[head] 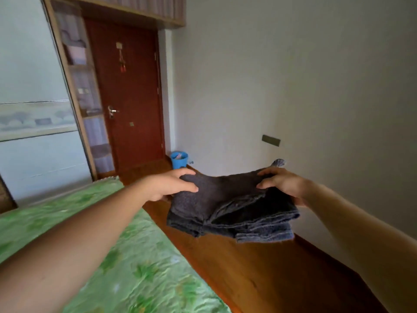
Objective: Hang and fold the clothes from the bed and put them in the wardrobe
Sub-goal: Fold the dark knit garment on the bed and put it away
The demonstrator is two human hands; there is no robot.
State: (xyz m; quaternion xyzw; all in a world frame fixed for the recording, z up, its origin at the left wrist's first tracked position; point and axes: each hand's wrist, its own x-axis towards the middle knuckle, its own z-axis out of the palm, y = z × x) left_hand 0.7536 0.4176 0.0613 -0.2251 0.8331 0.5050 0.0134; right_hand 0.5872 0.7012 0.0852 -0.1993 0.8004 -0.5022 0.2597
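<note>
The left hand point(173, 184) and right hand point(282, 184) grip folded jeans point(230, 208) at the top; loose lower layers could slide apart before reaching the wardrobe point(33, 109) at ten o'clock.

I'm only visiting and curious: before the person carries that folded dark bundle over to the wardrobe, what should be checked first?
1. Left hand grips one end of the folded dark jeans: ok.
2. Right hand grips the other end: ok.
3. Bundle folded: ok, the layers are stacked, though one corner pokes up at the far side.
4. Bundle clear of the wooden floor: ok, held in the air beside the bed.
5. Way to the wardrobe: ok, the blue bin stands aside by the wall.
6. Free space on a wardrobe shelf: cannot tell, too blurred.
</note>
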